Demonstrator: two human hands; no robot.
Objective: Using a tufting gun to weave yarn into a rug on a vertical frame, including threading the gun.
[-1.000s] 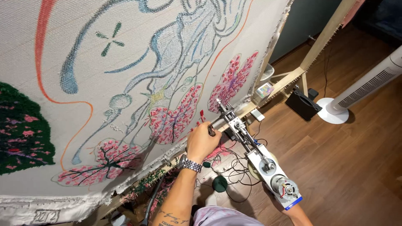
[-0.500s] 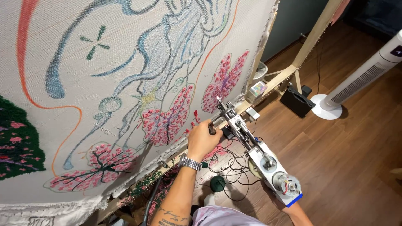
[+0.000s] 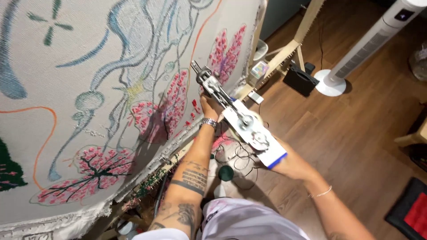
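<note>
Right hand mostly hidden under the tufting gun; only wrist and part of the palm show, grip can't be told. Left hand half covered by the gun's front bar, fingers not visible. Gun needle tip against the cloth too small to make out. Cloth cut off at top and left edges; dark green patch left of the gun cut by the left edge. Tower fan right of the gun, top cropped. Red-and-black mat cut at the right edge. Yarn cone below the gun partly behind the arm. Clutter under the frame blurred.
</note>
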